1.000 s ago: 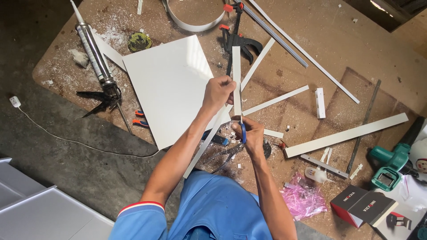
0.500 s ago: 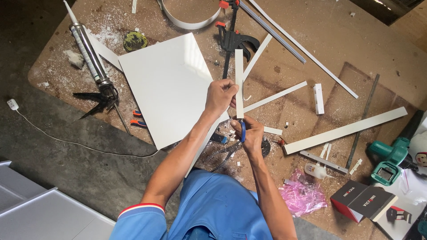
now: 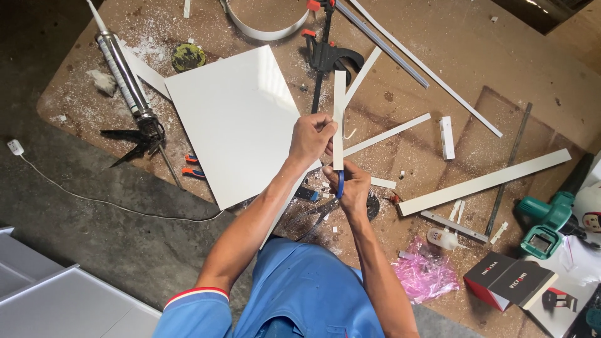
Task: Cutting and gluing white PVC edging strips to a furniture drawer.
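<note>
My left hand [image 3: 312,137] grips a narrow white strip [image 3: 339,106] near its middle, holding it upright over the workbench [image 3: 538,56]. Just below, my right hand [image 3: 350,184] is closed around a blue-handled tool [image 3: 340,185] whose tip meets the strip's lower end. A large white panel [image 3: 235,119] lies flat on the bench to the left of both hands.
A caulking gun [image 3: 128,81] lies at the left, a black bar clamp [image 3: 325,50] behind the strip. Loose white strips [image 3: 482,183] are scattered to the right. A green power tool [image 3: 548,219], a glue bottle [image 3: 444,238], pink plastic [image 3: 426,272] and a box [image 3: 510,281] sit at the right.
Both hands with the strip and the tool stay together in the same grip; the strip's angle is almost unchanged. The view has drifted slightly.
</note>
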